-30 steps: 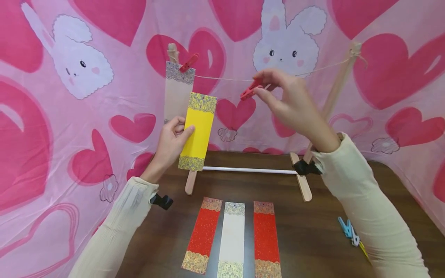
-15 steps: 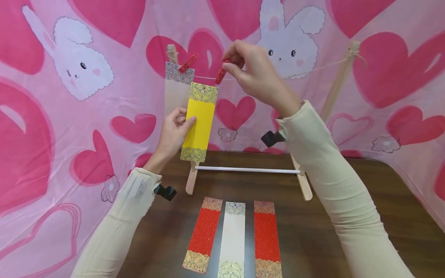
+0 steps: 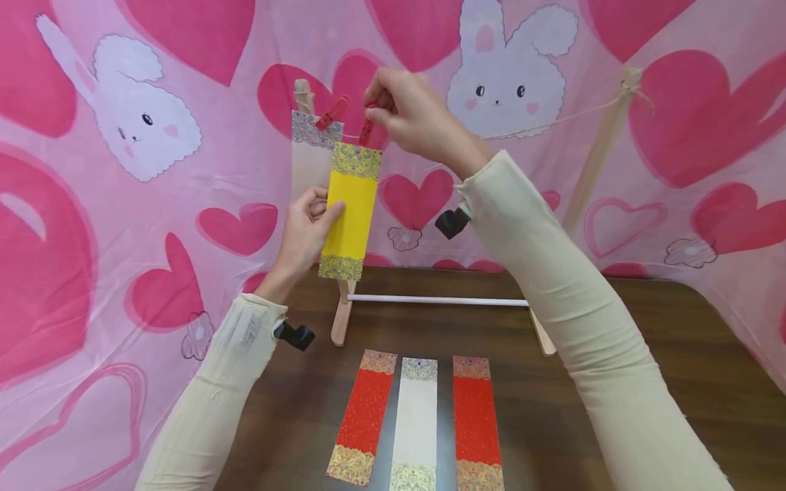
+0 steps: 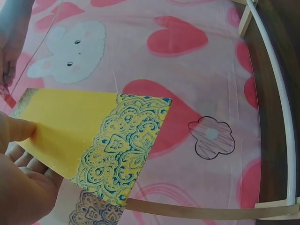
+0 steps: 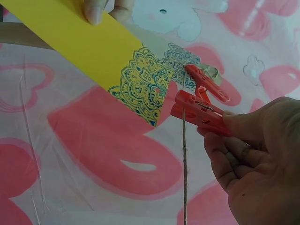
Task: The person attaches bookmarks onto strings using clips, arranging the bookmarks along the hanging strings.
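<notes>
My left hand (image 3: 311,221) pinches a yellow paper strip (image 3: 352,211) by its left edge, thumb in front and fingers behind. Patterned bands cross the strip's two ends. Up at the string (image 5: 184,164), my right hand (image 3: 408,112) pinches a red clothespin (image 5: 199,112) by its handle end. In the right wrist view the clothespin overlaps the string, its tip a little beside the strip's top edge. Just left, a white patterned strip (image 3: 311,160) hangs from the string under a second red clothespin (image 3: 333,113), partly hidden by the yellow one.
Two red strips (image 3: 362,416) (image 3: 477,419) and a white strip (image 3: 415,416) lie on the brown table (image 3: 276,416). The string runs between two wooden posts (image 3: 602,150), joined low down by a white rod (image 3: 439,300). A pink cloth with hearts and rabbits stands behind.
My right hand has carried its red clothespin left along the string to above the yellow strip, turning it downward. My left hand has raised the yellow strip slightly.
</notes>
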The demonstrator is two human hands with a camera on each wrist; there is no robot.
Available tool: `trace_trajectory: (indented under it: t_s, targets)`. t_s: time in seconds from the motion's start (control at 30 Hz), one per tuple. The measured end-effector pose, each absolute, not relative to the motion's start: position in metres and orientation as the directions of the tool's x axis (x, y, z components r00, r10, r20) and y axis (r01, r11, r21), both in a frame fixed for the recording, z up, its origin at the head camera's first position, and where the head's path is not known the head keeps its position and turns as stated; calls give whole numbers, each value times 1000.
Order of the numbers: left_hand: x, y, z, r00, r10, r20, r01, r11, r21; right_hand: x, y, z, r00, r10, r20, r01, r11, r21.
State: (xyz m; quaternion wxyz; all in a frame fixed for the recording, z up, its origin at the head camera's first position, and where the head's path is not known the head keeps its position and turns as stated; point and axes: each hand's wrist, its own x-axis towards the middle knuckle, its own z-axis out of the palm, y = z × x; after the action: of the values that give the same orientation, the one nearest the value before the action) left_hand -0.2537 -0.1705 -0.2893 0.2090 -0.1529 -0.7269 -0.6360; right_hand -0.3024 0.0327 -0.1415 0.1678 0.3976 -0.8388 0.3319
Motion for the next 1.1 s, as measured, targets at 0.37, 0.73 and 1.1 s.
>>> trace_trajectory:
  t_s: [0.37, 0.73, 1.1]
  targets:
    - [-254, -172, -295, -878, -36, 478, 472, 111, 875, -307, 26, -148, -683, -575, 451, -724, 448, -525]
    - [-254, -176, -304, -886, -42, 461, 452, 139, 881, -305, 20, -156, -715, -602, 355, -687, 515, -512]
    - [-247, -186, -326, -904, -70, 421, 405, 167, 899, -292, 38, -179, -614, -541, 575, -787, 473, -396]
